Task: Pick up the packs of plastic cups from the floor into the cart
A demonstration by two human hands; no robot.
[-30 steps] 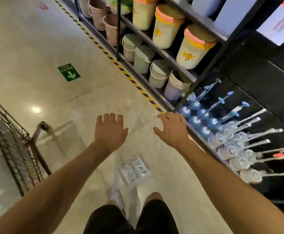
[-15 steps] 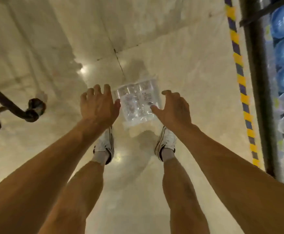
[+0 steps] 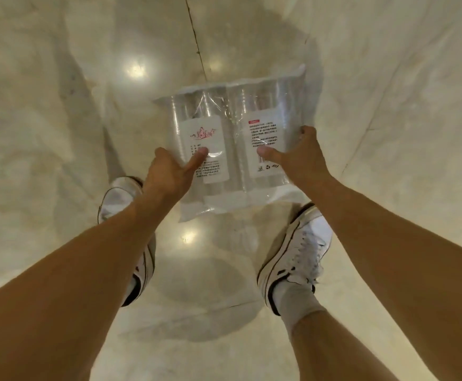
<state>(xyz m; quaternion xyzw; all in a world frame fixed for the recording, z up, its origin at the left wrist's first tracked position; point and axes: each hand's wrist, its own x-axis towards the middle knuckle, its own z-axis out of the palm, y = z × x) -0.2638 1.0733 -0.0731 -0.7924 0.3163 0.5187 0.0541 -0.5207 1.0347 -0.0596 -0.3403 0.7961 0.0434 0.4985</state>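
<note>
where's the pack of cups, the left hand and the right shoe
pack of cups point(image 3: 234, 149), head view, clear wrap between the labels
left hand point(image 3: 169, 174), head view, back of hand
right shoe point(image 3: 301, 248), head view, laces

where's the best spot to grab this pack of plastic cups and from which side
By its two long sides, one hand from each side, as the left hand and right hand do: thumbs on top, fingers under. The pack of plastic cups is wide and flat, two stacks side by side in loose film, so its floppy sealed ends would likely give a poor hold.
</note>
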